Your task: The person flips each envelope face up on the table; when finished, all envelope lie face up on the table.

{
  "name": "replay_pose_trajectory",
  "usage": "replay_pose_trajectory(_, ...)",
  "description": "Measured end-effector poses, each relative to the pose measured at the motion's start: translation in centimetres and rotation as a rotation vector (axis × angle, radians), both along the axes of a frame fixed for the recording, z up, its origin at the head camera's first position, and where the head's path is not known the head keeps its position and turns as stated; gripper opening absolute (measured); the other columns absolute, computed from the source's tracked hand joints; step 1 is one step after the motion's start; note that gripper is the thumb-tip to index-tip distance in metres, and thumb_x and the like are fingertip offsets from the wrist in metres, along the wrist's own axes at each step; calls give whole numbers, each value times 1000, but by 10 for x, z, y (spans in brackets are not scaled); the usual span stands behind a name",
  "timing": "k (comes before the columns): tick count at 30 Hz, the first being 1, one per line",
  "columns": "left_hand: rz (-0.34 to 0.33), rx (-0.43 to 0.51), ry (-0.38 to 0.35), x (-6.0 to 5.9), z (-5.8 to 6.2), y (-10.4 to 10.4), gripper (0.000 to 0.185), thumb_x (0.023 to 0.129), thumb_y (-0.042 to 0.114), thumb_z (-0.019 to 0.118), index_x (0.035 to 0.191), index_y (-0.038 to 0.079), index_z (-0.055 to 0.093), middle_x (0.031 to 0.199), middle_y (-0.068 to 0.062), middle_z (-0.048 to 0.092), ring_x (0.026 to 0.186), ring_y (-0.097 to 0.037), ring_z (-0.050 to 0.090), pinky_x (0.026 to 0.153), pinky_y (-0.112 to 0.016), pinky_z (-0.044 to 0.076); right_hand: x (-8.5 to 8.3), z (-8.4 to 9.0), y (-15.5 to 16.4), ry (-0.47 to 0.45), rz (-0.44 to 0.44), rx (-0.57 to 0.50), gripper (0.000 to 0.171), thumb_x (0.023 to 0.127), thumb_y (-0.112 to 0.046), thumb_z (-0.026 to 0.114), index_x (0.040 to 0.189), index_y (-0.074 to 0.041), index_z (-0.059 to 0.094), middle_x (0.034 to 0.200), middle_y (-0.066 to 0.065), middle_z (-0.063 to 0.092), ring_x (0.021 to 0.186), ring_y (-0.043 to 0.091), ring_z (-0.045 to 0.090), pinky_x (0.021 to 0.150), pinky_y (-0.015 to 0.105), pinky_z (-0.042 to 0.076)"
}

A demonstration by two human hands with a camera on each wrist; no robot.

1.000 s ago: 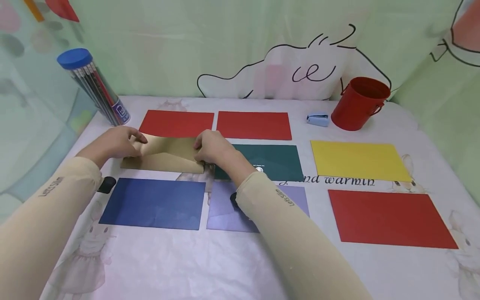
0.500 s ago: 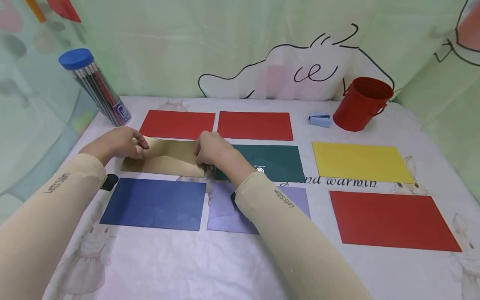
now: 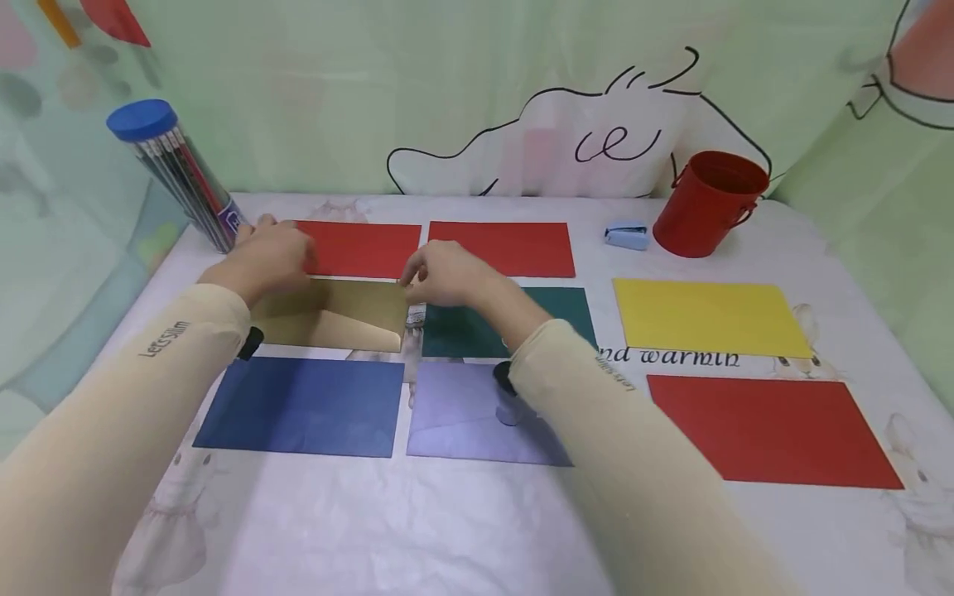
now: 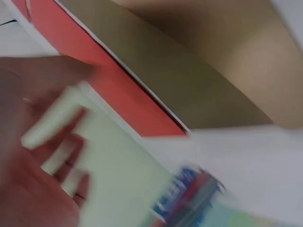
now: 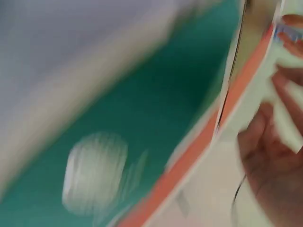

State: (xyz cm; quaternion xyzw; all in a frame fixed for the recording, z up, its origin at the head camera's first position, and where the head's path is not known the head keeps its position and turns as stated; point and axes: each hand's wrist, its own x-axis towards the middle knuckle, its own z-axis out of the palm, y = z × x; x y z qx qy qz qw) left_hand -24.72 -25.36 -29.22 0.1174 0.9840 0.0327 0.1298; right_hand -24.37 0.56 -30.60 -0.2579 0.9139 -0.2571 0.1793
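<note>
I see my left hand [image 3: 272, 252] over the far left corner of the gold envelope [image 3: 331, 314], fingers loosely bent; I can't tell if it's gripping. My right hand [image 3: 443, 275] sits at the envelope's far right corner, fingertips curled; pinch unclear, wrist views blurred. The gold envelope lies in the middle row, left. Count: three red envelopes [image 3: 361, 247], one green [image 3: 477, 327], one yellow [image 3: 708, 317], one blue [image 3: 301, 406], one lilac [image 3: 462, 414]. One pencil tube [image 3: 175, 174], one red bucket [image 3: 708, 203], one small blue stapler [image 3: 628, 236].
</note>
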Motion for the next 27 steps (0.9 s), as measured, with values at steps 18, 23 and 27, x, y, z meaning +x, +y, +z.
replay_pose_trajectory(18, -145, 490, -110, -65, -37, 113, 102, 76, 31, 89, 158, 28, 29, 156, -8, 36, 141, -32, 34, 98, -53, 49, -51, 0, 170, -74, -238, 34, 91, 77, -13, 88, 154, -16, 41, 154, 14, 38, 139, 38, 35, 97, 52, 50)
replay_pose_trajectory(23, -170, 399, -147, -77, -39, 119, 111, 70, 29, 93, 159, 28, 27, 156, -7, 37, 139, -30, 34, 95, -52, 51, -54, -4, 174, -112, -252, 59, 92, 76, -10, 88, 155, -15, 40, 154, 12, 39, 139, 34, 33, 100, 51, 48)
replay_pose_trajectory(27, -173, 369, -177, -83, -43, 120, 112, 70, 32, 92, 160, 28, 26, 157, -5, 37, 140, -30, 33, 98, -53, 49, -58, -8, 178, -118, -215, 105, 90, 77, -12, 88, 154, -13, 42, 154, 14, 39, 141, 34, 32, 102, 51, 47)
